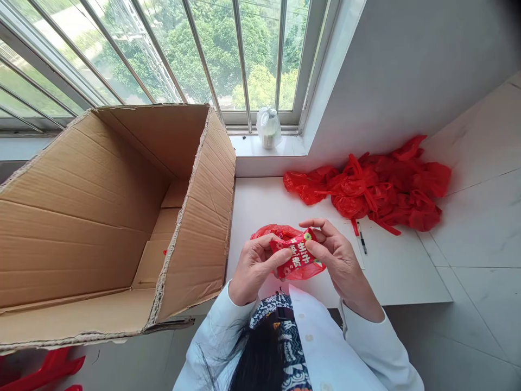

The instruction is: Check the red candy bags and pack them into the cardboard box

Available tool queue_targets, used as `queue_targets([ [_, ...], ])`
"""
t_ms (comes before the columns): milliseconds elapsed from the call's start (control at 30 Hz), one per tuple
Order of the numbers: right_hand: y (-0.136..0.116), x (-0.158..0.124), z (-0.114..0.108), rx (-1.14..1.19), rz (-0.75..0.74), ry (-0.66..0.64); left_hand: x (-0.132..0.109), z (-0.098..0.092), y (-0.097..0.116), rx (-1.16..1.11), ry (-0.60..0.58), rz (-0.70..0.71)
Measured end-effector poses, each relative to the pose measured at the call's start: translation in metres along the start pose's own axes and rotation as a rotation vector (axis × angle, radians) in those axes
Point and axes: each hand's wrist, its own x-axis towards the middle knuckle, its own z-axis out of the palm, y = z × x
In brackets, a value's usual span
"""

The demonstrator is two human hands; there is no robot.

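Note:
Between my two hands is a small red packet (298,254) with white Chinese characters and small flower prints, its printed face turned up toward me. My left hand (256,264) pinches its left end between thumb and fingers. On the right end, my right hand (336,260) grips it with the thumb on top, the index finger stretched out above. Under the packet lies a thin red plastic bag (280,231), partly covered by my hands and the packet. Whether the bag holds anything cannot be made out.
A large open cardboard box (199,233) stands at the left. Crumpled red plastic bags (378,187) lie at the back right of the white table (407,277), near a pen (362,239). A white plastic-wrapped item (268,128) sits on the windowsill below a barred window.

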Motion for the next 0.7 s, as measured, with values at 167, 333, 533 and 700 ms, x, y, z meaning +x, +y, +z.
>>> queue_targets([
  [167, -0.0003, -0.0004, -0.0032, 0.02, -0.016, 0.0, 0.0017, -0.0014, 0.0012, 0.038, -0.068, -0.046],
  [333, 0.0001, 0.0005, -0.0025, 0.01, -0.013, -0.002, 0.0027, -0.0006, 0.0018, 0.045, -0.071, -0.057],
  [533, 0.0002, 0.0014, 0.0013, -0.003, -0.013, -0.009, 0.0026, -0.002, 0.0016, 0.062, -0.034, -0.048],
  [700, -0.0009, 0.0001, 0.0012, -0.019, -0.019, -0.024, 0.0029, -0.0021, 0.0003, 0.059, -0.021, -0.065],
])
